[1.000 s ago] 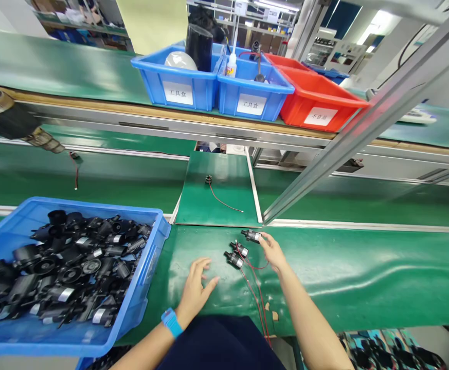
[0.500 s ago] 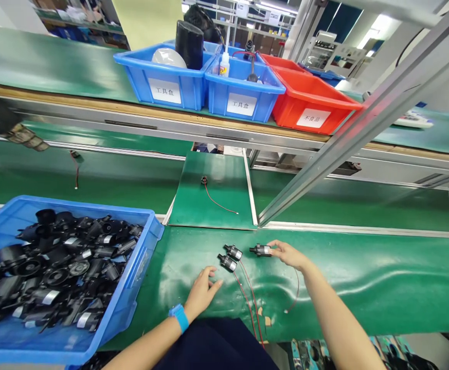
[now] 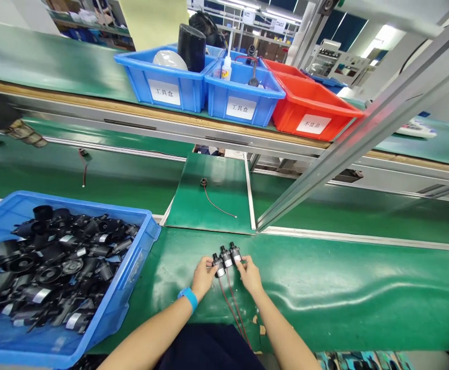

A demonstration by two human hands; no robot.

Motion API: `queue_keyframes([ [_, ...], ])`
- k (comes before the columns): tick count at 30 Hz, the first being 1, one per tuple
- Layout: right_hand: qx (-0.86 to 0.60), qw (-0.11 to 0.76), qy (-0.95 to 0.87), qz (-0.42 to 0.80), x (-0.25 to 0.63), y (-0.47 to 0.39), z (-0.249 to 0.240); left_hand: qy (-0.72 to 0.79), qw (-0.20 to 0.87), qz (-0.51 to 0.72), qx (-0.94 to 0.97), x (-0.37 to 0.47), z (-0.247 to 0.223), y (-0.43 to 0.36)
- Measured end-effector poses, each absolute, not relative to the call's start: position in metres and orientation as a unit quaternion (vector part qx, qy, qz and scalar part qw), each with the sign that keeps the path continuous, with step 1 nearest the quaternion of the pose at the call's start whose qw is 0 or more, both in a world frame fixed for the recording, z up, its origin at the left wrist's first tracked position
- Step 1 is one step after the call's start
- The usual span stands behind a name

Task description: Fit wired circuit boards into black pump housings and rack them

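Spanning the foreground: green bench (image 3: 343, 293). Blue crate (image 3: 126, 295) at its left end, heaped with black parts (image 3: 54, 272). Left hand (image 3: 202, 278) and right hand (image 3: 251, 278) meet the work well right of the crate, near the bench's middle. Left: thumb and fingers pinching the left cylinder (image 3: 218, 262). Right: thumb and fingertips pinching the lower end of the right cylinder (image 3: 235, 252). Middle cylinder (image 3: 226, 257) lies between, all three side by side, narrow ends pointing away from the person. Thin red wires (image 3: 235, 302) trail toward the near edge. Smallest: tan scraps (image 3: 262, 330) beside the right forearm (image 3: 280, 324).
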State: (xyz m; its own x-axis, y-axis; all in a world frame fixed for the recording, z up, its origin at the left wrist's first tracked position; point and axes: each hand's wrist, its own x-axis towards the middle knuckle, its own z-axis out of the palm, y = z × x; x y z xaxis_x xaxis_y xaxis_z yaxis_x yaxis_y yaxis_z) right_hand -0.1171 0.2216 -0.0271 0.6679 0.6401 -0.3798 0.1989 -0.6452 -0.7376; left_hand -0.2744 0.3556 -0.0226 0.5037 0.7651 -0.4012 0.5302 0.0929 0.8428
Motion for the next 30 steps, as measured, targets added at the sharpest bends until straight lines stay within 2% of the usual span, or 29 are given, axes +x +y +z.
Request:
queue_keyframes([
  [10,-0.876,0.250,-0.275,0.307,-0.127,0.237,-0.019,0.496,0.517,0.131,0.684,-0.275,-0.017,0.389],
  [15,-0.878,0.235,-0.281,0.306,-0.127,0.238,-0.018,0.505,0.497,0.148,0.690,-0.273,-0.021,0.393],
  [21,-0.882,0.220,-0.278,0.309,-0.127,0.241,-0.017,0.429,0.523,0.160,0.719,-0.276,-0.021,0.387],
  [28,-0.882,0.206,-0.280,0.317,-0.130,0.241,-0.018,0.451,0.518,0.173,0.706,-0.267,-0.026,0.391],
  [30,-0.890,0.206,-0.288,0.288,-0.127,0.238,-0.018,0.451,0.530,0.168,0.698,-0.265,-0.027,0.392],
])
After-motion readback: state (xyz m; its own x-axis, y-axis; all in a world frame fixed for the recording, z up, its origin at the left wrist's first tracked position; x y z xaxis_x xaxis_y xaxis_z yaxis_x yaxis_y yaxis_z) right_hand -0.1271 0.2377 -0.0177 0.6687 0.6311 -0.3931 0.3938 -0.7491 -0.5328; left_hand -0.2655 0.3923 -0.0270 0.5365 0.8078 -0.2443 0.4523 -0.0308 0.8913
